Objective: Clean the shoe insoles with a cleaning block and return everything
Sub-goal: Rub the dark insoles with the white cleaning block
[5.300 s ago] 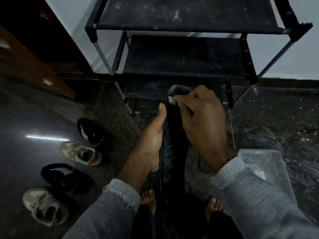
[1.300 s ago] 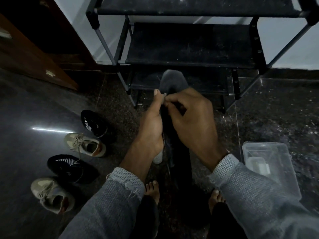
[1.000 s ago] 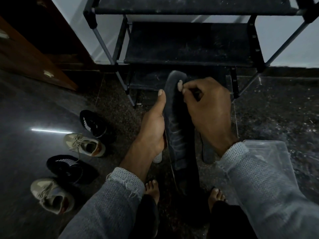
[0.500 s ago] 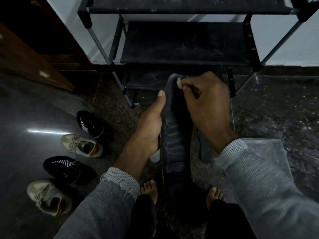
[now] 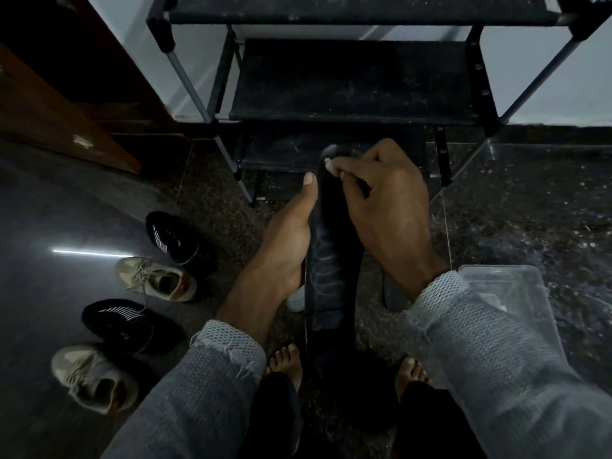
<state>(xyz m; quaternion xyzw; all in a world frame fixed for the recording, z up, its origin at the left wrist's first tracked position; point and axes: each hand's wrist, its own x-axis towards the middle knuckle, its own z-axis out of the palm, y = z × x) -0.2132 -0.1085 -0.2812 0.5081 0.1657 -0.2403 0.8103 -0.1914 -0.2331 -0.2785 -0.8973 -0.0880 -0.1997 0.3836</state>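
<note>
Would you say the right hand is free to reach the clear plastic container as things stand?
Probably not yet: the right hand is busy rubbing the insole, though the clear plastic container lies unobstructed beside that forearm.

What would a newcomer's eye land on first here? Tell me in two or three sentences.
First the dark insole held upright at centre: the left hand grips its edge while the right hand pinches something small against its top. Next, four shoes in a row on the floor at left, alternating black and beige. Behind stands a black shoe rack, with a clear plastic box at right.
</note>
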